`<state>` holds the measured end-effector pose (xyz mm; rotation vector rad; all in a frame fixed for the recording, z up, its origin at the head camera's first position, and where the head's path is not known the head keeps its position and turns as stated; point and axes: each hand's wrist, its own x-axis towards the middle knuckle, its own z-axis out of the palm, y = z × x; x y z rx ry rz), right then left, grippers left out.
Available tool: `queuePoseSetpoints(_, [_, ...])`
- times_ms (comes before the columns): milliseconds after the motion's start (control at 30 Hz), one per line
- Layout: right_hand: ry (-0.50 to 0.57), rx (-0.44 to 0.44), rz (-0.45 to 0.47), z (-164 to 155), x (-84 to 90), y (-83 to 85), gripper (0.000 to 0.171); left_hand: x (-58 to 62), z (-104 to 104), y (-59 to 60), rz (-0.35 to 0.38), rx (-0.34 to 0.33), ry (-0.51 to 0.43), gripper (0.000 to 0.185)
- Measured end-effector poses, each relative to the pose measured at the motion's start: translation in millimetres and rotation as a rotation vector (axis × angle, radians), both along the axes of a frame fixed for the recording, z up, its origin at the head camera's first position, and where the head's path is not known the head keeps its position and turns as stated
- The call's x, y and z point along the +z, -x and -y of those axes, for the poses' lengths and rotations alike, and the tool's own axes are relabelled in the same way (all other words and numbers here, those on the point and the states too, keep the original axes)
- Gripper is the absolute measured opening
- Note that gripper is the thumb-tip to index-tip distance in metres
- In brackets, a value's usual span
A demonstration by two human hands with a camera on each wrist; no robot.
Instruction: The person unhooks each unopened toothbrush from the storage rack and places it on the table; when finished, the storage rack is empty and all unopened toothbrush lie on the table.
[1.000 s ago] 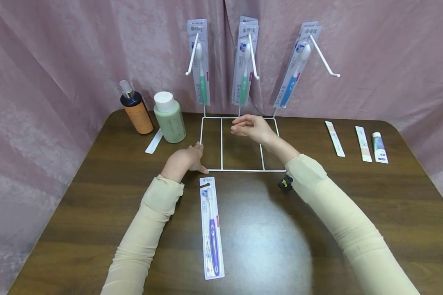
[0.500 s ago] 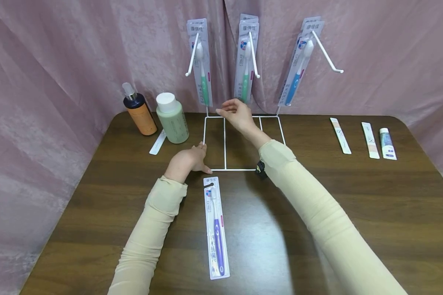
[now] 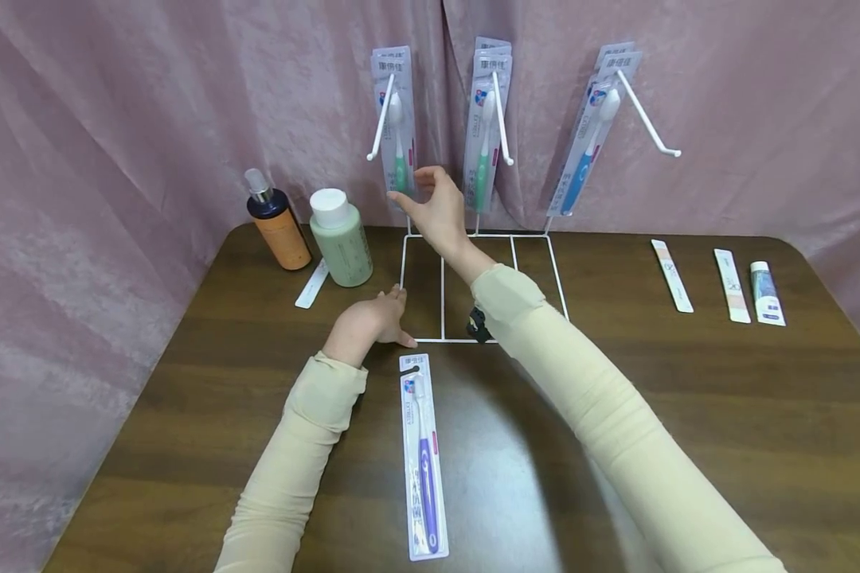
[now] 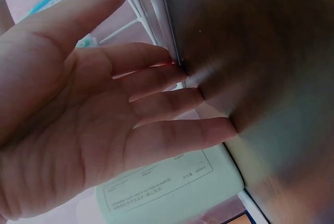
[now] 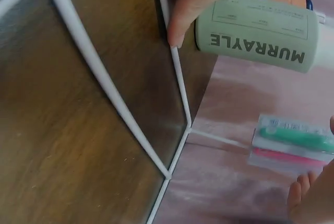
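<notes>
A white wire rack (image 3: 442,294) stands at the table's back and carries three hooks with toothbrush packs: a left green one (image 3: 400,119), a middle green one (image 3: 484,127) and a blue one (image 3: 588,135). My right hand (image 3: 412,191) is raised at the bottom edge of the left green pack (image 5: 292,143). Its fingers (image 5: 308,198) are spread close to the pack and grip nothing. My left hand (image 3: 390,306) lies flat on the table, its straight fingers (image 4: 156,78) touching the rack's front-left corner. A purple toothbrush pack (image 3: 423,458) lies on the table just in front of that hand.
An orange pump bottle (image 3: 279,223), a pale green bottle (image 3: 339,239) and a white strip (image 3: 311,284) stand left of the rack. Two sachets (image 3: 671,274) (image 3: 732,285) and a small tube (image 3: 767,293) lie at the right. Pink curtains enclose the table.
My right hand has risen from over the rack's base and moved left and back to the bottom of the left green pack. The left hand has stayed at the rack's corner.
</notes>
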<state>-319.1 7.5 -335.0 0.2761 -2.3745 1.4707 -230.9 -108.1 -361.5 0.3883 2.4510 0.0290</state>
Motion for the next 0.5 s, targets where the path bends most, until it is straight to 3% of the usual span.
queuePoseSetpoints(233, [-0.035, -0.044, -0.055, 9.4, 5.4, 9.7, 0.047, -0.5, 1.8, -1.8, -0.009, -0.008, -0.022, 0.092])
queuePoseSetpoints(500, [-0.050, -0.012, -0.016, 10.2, 6.6, 14.5, 0.040, -2.0, 3.4, -1.4, -0.022, -0.004, -0.025, 0.093])
